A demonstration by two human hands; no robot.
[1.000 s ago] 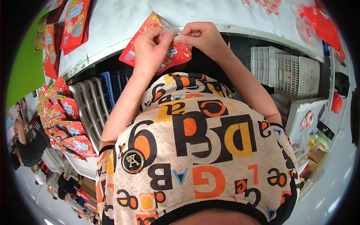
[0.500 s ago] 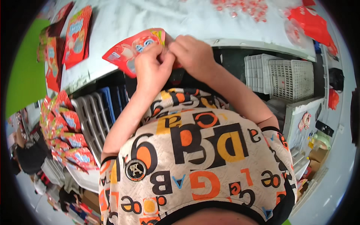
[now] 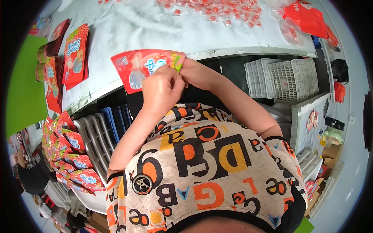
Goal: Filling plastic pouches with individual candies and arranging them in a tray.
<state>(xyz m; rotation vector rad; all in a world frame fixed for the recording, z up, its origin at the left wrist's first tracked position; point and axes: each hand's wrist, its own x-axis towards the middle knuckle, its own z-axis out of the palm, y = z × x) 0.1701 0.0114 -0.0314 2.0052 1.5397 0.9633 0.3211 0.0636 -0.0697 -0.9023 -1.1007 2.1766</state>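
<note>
A red flat pouch (image 3: 130, 64) with a green-and-yellow top edge and a small clear window lies sideways at the table's front edge. My left hand (image 3: 160, 87) is closed on its near side, fingers curled by the top end. On the other side of that end, my right hand (image 3: 199, 73) pinches the pouch's top edge. Both hands meet there, and the fingertips are partly hidden. Whether the pouch's mouth is sealed, I cannot tell.
Red-wrapped small pieces (image 3: 229, 9) are scattered on the white table (image 3: 128, 23). Stacks of red pouches (image 3: 75, 56) lie at left, above a crate heaped with filled-looking pouches (image 3: 72, 155). White plastic baskets (image 3: 293, 79) sit under the table at right. A red bag (image 3: 307, 17) lies far right.
The pouch and both hands have come slightly lower in the view, and the pouch has turned more level. The view has shifted, showing more of the scattered pieces. Both hands keep their hold.
</note>
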